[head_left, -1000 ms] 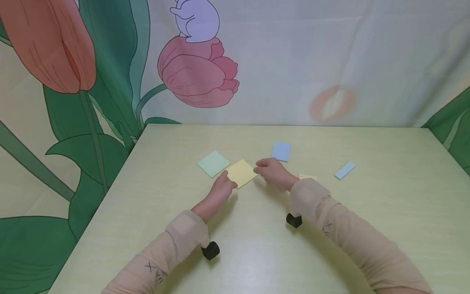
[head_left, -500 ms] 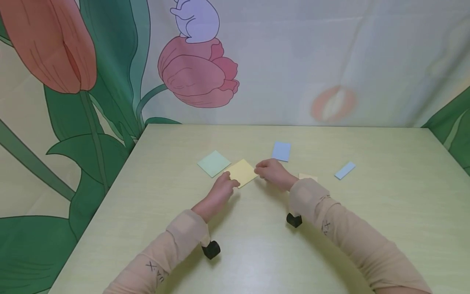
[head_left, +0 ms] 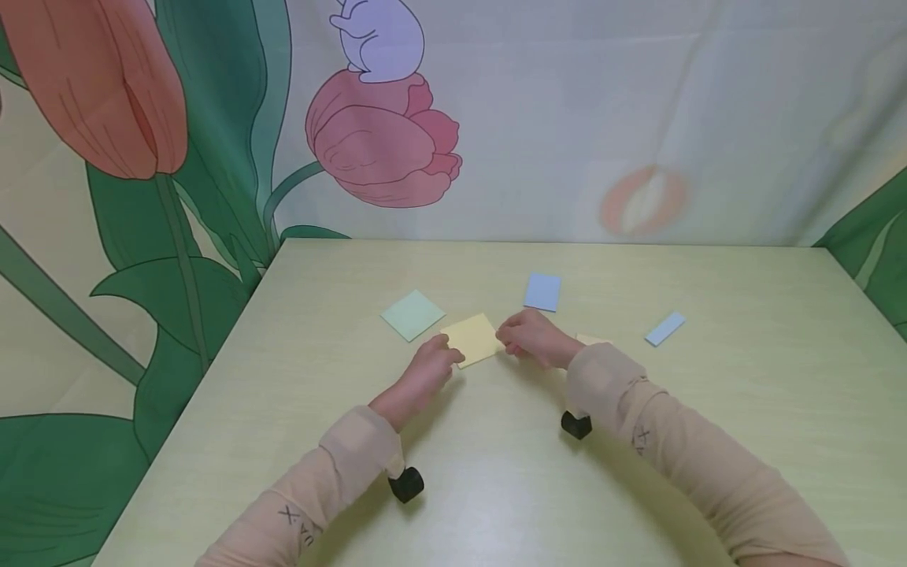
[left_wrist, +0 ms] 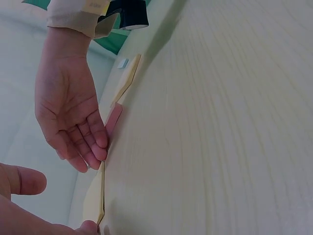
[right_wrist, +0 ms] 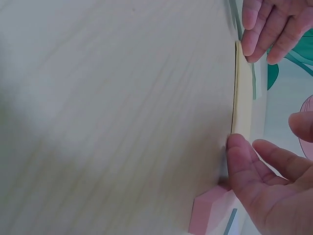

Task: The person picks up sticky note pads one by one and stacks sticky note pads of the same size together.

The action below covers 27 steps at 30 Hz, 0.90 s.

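A yellow pad of sticky notes (head_left: 471,340) lies flat on the table between both hands. My left hand (head_left: 423,370) touches its left side with extended fingers, and the thumb stands apart in the left wrist view. At the pad's right corner, the fingertips of my right hand (head_left: 534,337) rest against the edge; its fingers are loosely bent and pinch nothing. A pink block-like pad (right_wrist: 210,211) sits just by the right hand, hidden from the head view. Behind and left of the yellow pad is a pale green pad (head_left: 413,316).
A blue pad (head_left: 543,292) lies behind the right hand. Farther right is a narrow light blue pad (head_left: 665,328). A cream pad (head_left: 592,339) shows partly behind the right wrist. A printed cloth (head_left: 538,126) hangs along the table's (head_left: 482,472) far edge.
The yellow pad has turned a little and shifted slightly right and nearer. My right hand has moved slightly right, while the left hand stays nearly in place.
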Motion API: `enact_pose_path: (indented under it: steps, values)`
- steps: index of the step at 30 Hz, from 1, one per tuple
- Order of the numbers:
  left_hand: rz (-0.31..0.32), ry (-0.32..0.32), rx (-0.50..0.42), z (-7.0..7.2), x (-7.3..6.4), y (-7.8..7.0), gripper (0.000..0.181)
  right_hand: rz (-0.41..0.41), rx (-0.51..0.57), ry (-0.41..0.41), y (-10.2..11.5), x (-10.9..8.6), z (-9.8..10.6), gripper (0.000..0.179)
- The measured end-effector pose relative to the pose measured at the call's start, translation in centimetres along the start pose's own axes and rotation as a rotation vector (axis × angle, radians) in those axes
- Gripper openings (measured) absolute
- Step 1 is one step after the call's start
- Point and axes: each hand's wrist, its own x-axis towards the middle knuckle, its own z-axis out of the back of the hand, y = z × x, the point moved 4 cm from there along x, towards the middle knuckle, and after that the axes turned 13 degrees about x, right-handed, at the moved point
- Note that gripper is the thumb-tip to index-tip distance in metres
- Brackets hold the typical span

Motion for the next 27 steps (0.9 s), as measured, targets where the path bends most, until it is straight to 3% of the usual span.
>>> enact_pose_path:
  steps: [11, 18, 22, 27]
  values:
    - [-0.021, 0.031, -0.029, -0.4, -0.4, -0.1, 0.063, -0.056, -0.007, 0.028, -0.5, -0.4, 0.1, 0.022]
    - [-0.002, 0.010, 0.000, -0.7, -0.4, 0.0, 0.062, -0.086, -0.037, 0.033, -0.7, -0.9, -0.3, 0.021]
    - [0.021, -0.032, 0.106, -0.7, -0.3, 0.0, 0.062, -0.090, -0.083, -0.003, -0.8, -1.1, -0.4, 0.019]
    - [-0.047, -0.134, 0.414, 0.0, 0.0, -0.3, 0.057, -0.065, -0.229, -0.058, -1.0, -0.8, -0.3, 0.024]
